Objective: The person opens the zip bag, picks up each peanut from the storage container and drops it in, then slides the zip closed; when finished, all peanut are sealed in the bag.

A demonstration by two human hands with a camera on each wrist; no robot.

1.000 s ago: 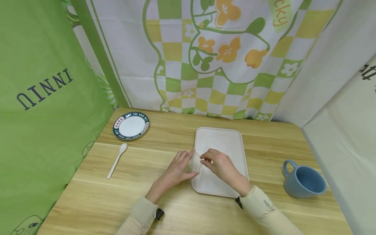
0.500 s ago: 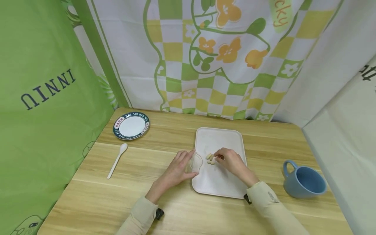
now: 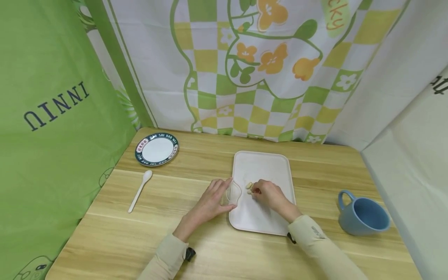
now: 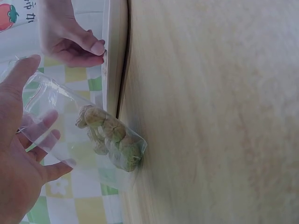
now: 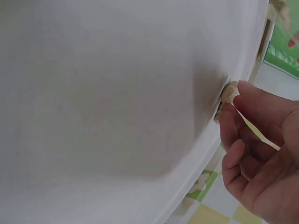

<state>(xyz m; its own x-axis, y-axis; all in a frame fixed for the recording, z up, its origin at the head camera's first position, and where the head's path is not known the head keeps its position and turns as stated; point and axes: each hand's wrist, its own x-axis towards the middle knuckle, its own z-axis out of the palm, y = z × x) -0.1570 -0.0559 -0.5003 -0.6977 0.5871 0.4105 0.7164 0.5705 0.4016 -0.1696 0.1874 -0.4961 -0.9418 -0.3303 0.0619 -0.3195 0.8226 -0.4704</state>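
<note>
My left hand (image 3: 210, 201) holds a clear plastic bag (image 3: 233, 194) upright at the left edge of the white tray (image 3: 259, 219), thumb and fingers around its mouth. In the left wrist view, several unshelled peanuts (image 4: 114, 133) lie in the bag's lower end, close to the tabletop. Over the middle of the tray, my right hand (image 3: 271, 196) pinches a peanut (image 5: 230, 93) between thumb and fingertips, right at the tray surface. Loose peanuts (image 3: 249, 186) lie beside these fingertips, partly hidden by them.
A blue mug (image 3: 362, 216) stands on the right of the wooden table (image 3: 196, 249). At the back left lies a plate (image 3: 156, 149) with a dark patterned rim, and a white spoon (image 3: 140, 191) is in front of it. Printed curtains (image 3: 259, 77) enclose the table's back and sides.
My right hand has gone from the bag's mouth rightward to the peanuts on the tray, then slightly back left over them. The left hand and bag have stayed in place.
</note>
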